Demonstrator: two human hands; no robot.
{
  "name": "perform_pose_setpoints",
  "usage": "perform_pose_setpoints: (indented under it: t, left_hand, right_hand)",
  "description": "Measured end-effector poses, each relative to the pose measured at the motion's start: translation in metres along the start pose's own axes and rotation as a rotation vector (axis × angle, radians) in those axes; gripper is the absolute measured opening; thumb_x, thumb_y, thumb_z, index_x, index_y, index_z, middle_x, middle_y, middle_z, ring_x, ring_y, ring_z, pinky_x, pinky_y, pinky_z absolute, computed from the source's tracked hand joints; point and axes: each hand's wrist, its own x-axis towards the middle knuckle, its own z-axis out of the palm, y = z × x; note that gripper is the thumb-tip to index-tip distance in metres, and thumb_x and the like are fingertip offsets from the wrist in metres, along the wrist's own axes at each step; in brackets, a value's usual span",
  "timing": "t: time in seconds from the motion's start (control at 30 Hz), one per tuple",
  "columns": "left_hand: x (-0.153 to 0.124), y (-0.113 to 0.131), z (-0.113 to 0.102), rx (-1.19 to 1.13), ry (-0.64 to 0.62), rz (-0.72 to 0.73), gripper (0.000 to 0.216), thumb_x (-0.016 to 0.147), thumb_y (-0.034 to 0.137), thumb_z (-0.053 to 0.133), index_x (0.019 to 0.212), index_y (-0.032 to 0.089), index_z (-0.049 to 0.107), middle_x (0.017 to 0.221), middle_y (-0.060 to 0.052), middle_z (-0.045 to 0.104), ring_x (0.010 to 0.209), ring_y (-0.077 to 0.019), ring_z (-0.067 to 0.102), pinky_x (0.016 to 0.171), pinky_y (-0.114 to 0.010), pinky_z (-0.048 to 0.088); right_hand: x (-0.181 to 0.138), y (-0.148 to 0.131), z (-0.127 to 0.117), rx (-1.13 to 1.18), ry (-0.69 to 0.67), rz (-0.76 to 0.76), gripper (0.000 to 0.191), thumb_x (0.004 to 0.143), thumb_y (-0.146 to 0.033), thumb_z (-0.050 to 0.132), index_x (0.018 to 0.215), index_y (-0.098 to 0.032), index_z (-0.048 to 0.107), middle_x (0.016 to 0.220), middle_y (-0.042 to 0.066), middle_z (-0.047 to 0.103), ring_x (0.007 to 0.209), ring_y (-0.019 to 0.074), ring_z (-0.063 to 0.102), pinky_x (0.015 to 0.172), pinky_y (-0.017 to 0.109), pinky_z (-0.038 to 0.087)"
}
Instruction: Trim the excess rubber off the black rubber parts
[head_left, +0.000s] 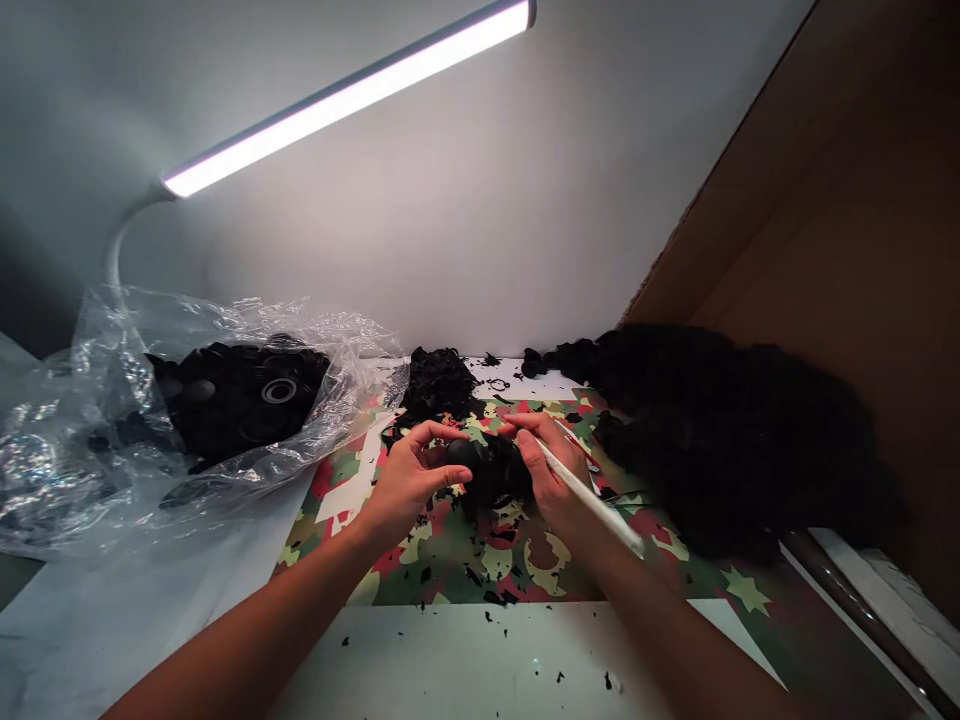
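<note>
Head view: left hand (411, 482) pinches the black round part (486, 470), fingers clamped.
Right hand (551, 478): fingers wrapped around white tool (600, 508).
Technique: likely best to steady the part and use short strokes over the patterned mat (450, 552).

Held black part (489, 468) mostly behind fingers (534, 462)

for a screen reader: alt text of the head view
Left hand and right hand hold a small black part over a patterned mat; the right also grips a white tool. Bagged black parts lie left, a black heap right.
</note>
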Motion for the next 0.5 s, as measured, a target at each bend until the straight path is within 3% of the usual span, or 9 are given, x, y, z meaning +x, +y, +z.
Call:
perform_pose_setpoints:
  t: [0.1,0.17,0.27,0.5]
  left_hand:
    - [-0.001,-0.003,0.001,0.031,-0.012,0.034,0.044,0.070,0.021,0.084,0.111,0.021,0.068,0.106,-0.004,0.069,0.087,-0.0164,0.067,0.074,-0.026,0.054]
    - [-0.001,-0.005,0.001,0.082,-0.012,0.062,0.044,0.073,0.023,0.082,0.115,0.022,0.070,0.113,-0.006,0.067,0.095,-0.0190,0.067,0.079,-0.028,0.055]
    - [-0.001,-0.008,0.001,0.204,0.004,0.146,0.037,0.072,0.025,0.083,0.108,0.022,0.074,0.109,-0.006,0.065,0.095,-0.0212,0.067,0.081,-0.031,0.056]
    - [-0.003,-0.008,0.000,0.969,0.055,0.588,0.033,0.073,0.013,0.082,0.103,0.024,0.073,0.097,-0.004,0.070,0.095,-0.0239,0.064,0.087,-0.040,0.053]
  right_hand:
    - [-0.006,-0.005,0.007,0.012,-0.136,-0.087,0.033,0.106,-0.035,0.034,0.121,-0.031,0.063,0.115,0.003,0.072,0.109,0.0249,0.063,0.091,0.040,0.046]
    - [-0.008,-0.004,0.012,-0.024,-0.183,-0.145,0.029,0.104,-0.035,0.042,0.120,-0.029,0.065,0.109,0.004,0.075,0.100,0.0255,0.066,0.088,0.041,0.046]
    - [-0.010,-0.001,0.018,-0.063,-0.152,-0.190,0.018,0.099,-0.028,0.055,0.109,-0.025,0.069,0.093,0.004,0.076,0.085,0.0240,0.067,0.085,0.041,0.044]
    - [-0.015,-0.006,0.021,-0.284,-0.161,-0.360,0.019,0.097,-0.012,0.050,0.096,-0.016,0.069,0.076,0.005,0.069,0.072,0.0202,0.056,0.086,0.039,0.039]
